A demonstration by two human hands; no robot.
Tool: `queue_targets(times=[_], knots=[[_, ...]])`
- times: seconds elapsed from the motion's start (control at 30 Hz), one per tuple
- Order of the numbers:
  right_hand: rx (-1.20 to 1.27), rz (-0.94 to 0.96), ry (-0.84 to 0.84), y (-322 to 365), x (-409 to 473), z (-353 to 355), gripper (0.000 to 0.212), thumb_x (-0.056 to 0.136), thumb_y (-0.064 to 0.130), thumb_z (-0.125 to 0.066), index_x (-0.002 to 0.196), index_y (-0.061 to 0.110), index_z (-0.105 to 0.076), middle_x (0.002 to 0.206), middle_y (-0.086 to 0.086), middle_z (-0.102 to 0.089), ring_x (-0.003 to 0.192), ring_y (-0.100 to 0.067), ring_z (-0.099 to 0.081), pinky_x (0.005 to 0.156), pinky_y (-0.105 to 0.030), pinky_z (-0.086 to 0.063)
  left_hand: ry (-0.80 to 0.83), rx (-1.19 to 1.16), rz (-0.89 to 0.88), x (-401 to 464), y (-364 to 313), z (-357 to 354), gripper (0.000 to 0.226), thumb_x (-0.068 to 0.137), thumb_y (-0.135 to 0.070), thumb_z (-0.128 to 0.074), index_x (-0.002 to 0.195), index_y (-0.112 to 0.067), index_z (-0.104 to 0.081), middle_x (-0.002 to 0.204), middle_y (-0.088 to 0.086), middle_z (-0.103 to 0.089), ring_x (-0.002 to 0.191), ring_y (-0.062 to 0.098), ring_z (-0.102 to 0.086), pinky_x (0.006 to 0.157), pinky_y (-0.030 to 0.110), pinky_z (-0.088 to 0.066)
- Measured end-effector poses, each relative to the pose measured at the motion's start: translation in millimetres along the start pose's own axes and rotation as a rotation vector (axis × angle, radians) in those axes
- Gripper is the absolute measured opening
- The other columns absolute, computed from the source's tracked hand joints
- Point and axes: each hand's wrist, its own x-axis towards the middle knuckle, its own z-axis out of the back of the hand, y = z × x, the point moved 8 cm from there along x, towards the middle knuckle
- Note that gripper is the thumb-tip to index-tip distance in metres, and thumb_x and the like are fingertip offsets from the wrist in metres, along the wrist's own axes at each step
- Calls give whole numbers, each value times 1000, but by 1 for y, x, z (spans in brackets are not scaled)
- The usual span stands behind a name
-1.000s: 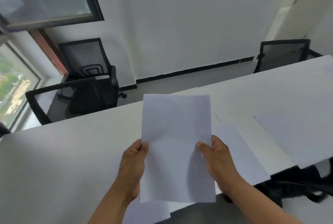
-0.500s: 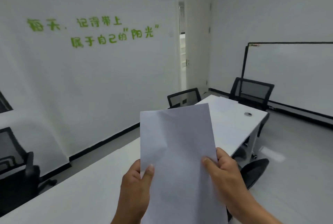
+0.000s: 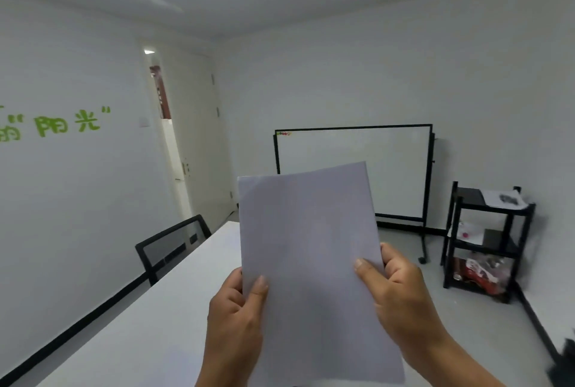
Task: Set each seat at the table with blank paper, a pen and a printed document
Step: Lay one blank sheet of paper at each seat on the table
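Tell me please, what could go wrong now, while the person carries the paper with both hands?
1. The paper is held upright before the camera and hides the far end of the table, so walking into it seems possible.
2. The left hand and right hand pinch only the lower edges; a tight grip may crease the sheet.

Green characters (image 3: 67,125) "阳光" on the left wall (image 3: 77,200) (earlier characters cut off at the frame edge)

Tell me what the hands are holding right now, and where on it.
Both hands grip blank paper: left hand pinches its left edge, right hand its right edge, both in the lower half.
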Motion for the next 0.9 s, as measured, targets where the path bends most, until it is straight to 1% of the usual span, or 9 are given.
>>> queue_targets(times=[0.1,0.23,0.37,0.47,0.53,0.57,0.63,0.73,0.9], knots=[[-7,29,-72,9,31,37,18,108,7,-59,114,15,-74,104,-13,-83,96,-39,-80,91,-67,-62,79,-30,-24,31,-1,-51,15,107,-10,-65,109,-15,-80,96,5,-86,88,28,-83,77,42,-65],[-21,68,-159,3,93,68,23,108,9,-62,105,25,-78,103,-13,-83,99,-43,-78,94,-69,-60,149,-81,-58,89,5,-109,16,107,-11,-64,109,-16,-80,96,4,-86,88,28,-83,82,46,-64],[-23,111,-225,2,150,76,9,100,27,-72,108,26,-76,104,-16,-81,98,-50,-75,93,-72,-59,196,-101,-83,150,5,-148,18,107,-9,-64,111,-17,-80,97,2,-86,90,24,-83,77,38,-65],[-59,146,-256,9,187,85,19,100,37,-74,110,21,-73,103,-14,-81,92,-54,-72,90,-69,-61,244,-139,-115,191,-6,-179,19,107,-6,-63,111,-16,-79,97,3,-86,90,22,-83,69,25,-64],[-93,158,-304,12,209,99,50,91,53,-80,108,9,-65,94,-15,-77,79,-42,-68,80,-63,-61,284,-186,-121,212,-13,-199,20,108,-6,-61,113,-14,-78,100,5,-86,91,22,-83,71,26,-65],[-116,153,-338,15,218,107,60,85,57,-80,107,5,-62,93,-28,-72,75,-39,-65,75,-70,-59,304,-202,-110,220,-14,-211,20,108,-6,-61,115,-14,-78,101,5,-86,92,22,-83,72,27,-65],[-104,181,-367,23,238,118,50,86,50,-77,105,5,-63,101,-39,-64,74,-36,-61,76,-81,-52,341,-218,-109,238,-15,-234,22,109,-7,-60,116,-16,-78,105,4,-86,96,23,-83,79,34,-67],[-82,222,-375,24,270,138,6,103,22,-71,105,17,-74,100,-24,-78,90,-60,-68,86,-81,-54,381,-198,-139,271,-13,-276,23,108,-6,-60,117,-17,-79,108,5,-85,103,28,-82,92,48,-64],[-52,216,-390,9,334,173,27,104,7,-65,107,30,-79,107,-6,-84,105,-35,-79,100,-65,-58,403,-170,-180,327,-4,-340,24,106,-6,-63,115,-19,-80,104,4,-86,98,23,-83,83,31,-66]])
